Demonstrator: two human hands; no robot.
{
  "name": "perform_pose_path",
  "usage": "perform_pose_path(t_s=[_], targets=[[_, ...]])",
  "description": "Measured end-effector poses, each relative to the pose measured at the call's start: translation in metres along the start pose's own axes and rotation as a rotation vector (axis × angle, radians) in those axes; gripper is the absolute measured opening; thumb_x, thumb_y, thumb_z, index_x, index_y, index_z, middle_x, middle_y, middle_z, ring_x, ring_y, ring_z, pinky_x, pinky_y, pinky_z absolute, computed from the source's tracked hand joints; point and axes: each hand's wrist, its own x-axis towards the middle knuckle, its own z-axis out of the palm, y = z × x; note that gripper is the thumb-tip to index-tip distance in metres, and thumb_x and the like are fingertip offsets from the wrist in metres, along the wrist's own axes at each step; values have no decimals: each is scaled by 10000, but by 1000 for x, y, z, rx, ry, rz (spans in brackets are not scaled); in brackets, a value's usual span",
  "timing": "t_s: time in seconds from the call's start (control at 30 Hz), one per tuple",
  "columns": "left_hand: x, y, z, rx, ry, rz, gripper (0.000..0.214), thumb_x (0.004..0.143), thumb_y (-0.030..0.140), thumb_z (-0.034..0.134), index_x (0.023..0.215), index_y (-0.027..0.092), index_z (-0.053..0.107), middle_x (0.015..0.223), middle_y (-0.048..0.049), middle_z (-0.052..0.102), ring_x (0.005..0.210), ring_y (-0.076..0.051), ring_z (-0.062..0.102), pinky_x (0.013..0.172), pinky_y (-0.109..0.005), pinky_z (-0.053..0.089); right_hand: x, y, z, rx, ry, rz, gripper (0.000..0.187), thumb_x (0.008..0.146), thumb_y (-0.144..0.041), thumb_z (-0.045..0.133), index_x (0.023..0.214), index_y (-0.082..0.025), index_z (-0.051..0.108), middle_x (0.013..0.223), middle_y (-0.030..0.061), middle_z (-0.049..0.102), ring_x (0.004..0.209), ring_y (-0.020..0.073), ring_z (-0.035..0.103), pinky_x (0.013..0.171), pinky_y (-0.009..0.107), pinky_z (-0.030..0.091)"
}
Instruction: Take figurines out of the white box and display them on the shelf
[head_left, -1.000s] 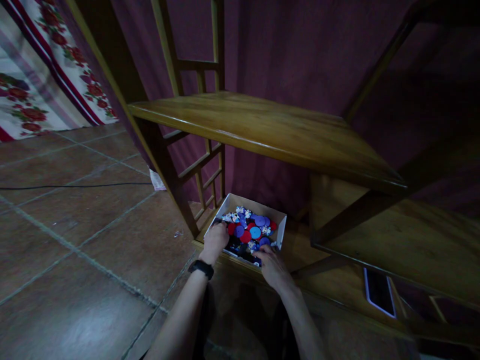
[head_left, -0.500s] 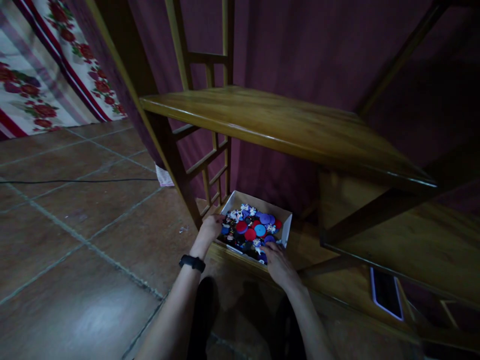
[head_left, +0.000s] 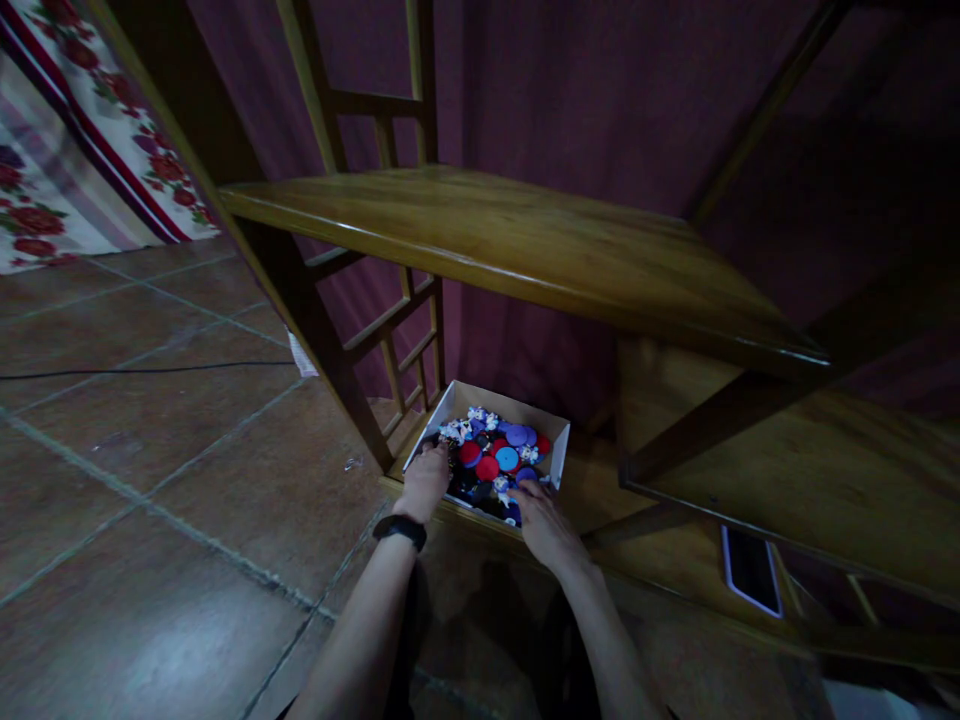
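Note:
A shallow white box (head_left: 559, 460) stands on the low wooden shelf, filled with red, purple and blue round discs, such as a light blue disc (head_left: 508, 459), and small white figures (head_left: 455, 431). My left hand (head_left: 427, 476), with a black band on the wrist, is over the box's left front corner. Its fingers are curled down among dark pieces, and what they grip is hidden. At the front right of the box, my right hand (head_left: 541, 515) rests with its fingers stretched over the contents, beside a small figure (head_left: 501, 487).
A wooden shelf board (head_left: 487, 225) juts out above the box, and a lattice side panel (head_left: 397, 330) rises at its left. Farther right, a phone (head_left: 752, 570) lies on the low shelf. A black cable (head_left: 150, 370) crosses the tiled floor.
My left hand has moved inward from the box's left edge over the contents. My right hand stays near the front right. The whole view has shifted slightly.

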Motion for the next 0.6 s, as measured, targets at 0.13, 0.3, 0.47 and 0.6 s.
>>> perform_pose_path(t_s=[0.13,0.3,0.47,0.6], targets=[[4,-6,5,-24,36,13,446,806,64,428,1233,170,500,1156,-155,558,1061,-207,571,906,-301,420,-3,-2,-5,16,-24,1,439,828,-50,335,1118,-233,608,1131,66,601,1059,170,547,917,281,376],[5,-7,10,-31,94,13,410,814,78,417,1202,147,531,1179,-158,536,1046,-204,575,898,-276,422,-6,-5,-5,43,-84,-2,419,824,-56,348,1102,-221,615,1105,63,635,1046,173,566,907,289,383],[5,-5,11,-69,134,31,391,766,79,486,1135,166,578,1197,-137,531,1006,-195,585,886,-262,422,-7,-8,-4,111,-101,-19,498,788,-27,353,1176,-248,574,1183,41,600,1114,160,531,950,283,374],[5,-4,4,-92,142,17,447,705,41,515,1123,180,592,1166,-132,561,1006,-210,582,885,-282,415,-4,-14,-5,151,-19,-47,573,781,-4,335,1245,-288,514,1226,20,557,1131,142,507,960,263,368]])
